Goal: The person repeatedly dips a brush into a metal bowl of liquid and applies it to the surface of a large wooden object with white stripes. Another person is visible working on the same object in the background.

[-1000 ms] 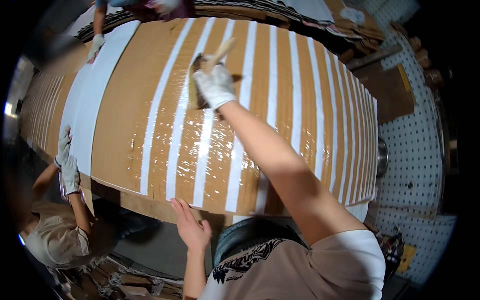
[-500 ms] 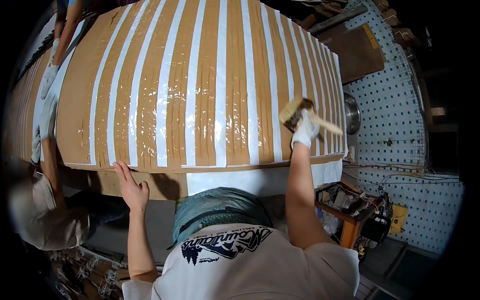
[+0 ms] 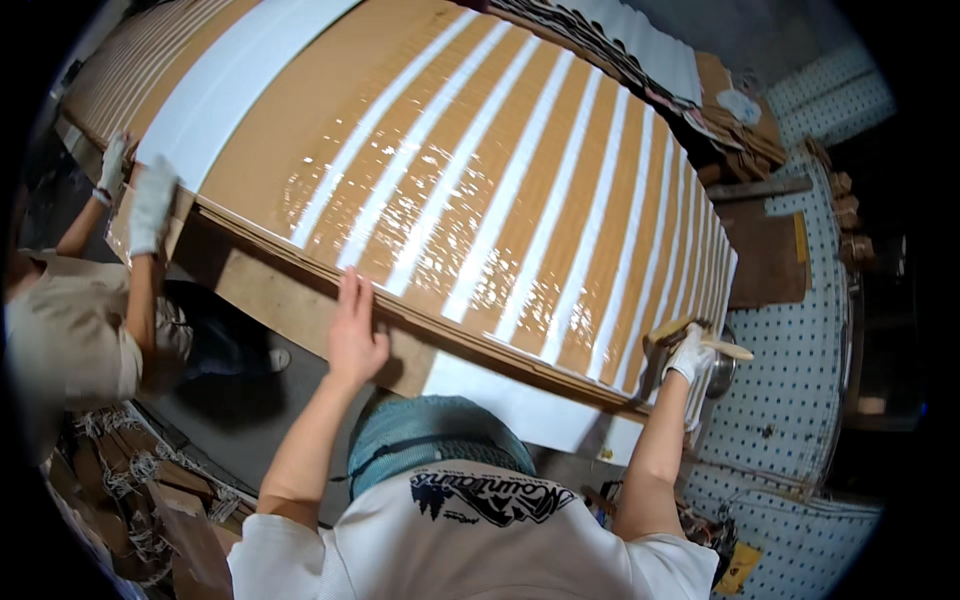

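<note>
Head view: gloved right hand [image 3: 688, 356] grips the brush [image 3: 730, 349]; it's shifted from over the stripes to the right end of the striped brown-and-white sheets [image 3: 495, 170], beside the metal bowl [image 3: 722, 376]. So the glossy middle isn't being brushed now. Bristle contact: can't tell. Bare left hand [image 3: 357, 335] holds nothing, fingers extended, still at the sheets' near edge.

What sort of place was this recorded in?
Probably a workshop: the gloved right hand holds a wide brush, brown-and-white striped sheets look shiny, and a gloved co-worker stands beside them.
</note>
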Available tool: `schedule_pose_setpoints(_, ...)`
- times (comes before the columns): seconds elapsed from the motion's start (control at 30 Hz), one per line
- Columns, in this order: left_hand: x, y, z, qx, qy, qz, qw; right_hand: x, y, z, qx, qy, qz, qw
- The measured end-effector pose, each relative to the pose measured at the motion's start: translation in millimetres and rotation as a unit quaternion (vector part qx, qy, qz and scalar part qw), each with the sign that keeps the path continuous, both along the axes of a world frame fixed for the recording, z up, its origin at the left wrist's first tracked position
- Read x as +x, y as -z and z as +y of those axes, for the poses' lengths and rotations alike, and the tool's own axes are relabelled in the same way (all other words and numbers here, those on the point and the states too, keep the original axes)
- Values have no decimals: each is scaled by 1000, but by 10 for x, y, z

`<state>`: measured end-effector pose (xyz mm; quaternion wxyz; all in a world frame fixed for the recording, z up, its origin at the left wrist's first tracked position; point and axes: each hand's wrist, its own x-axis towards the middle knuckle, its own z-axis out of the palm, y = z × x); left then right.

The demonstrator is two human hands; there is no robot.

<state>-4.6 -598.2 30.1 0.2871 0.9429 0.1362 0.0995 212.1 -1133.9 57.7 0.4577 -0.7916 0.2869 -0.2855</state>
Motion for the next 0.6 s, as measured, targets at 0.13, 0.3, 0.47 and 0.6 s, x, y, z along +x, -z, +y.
schedule_pose_setpoints(0.13,-56,15,96,-5,2,-5,1000,521,-691,2103,172,-218,-67,958)
schedule_pose_setpoints(0.3,-12,141,141,12,21,-29,999,1024,-359,4347,-6,-451,-92,888)
schedule_pose_setpoints(0.47,44,118,71,46,10,-2,999,886,-152,5933,-107,-435,-10,894)
schedule_pose_setpoints(0.6,27,97,111,43,9,48,998,718,-220,5995,-119,-409,113,898)
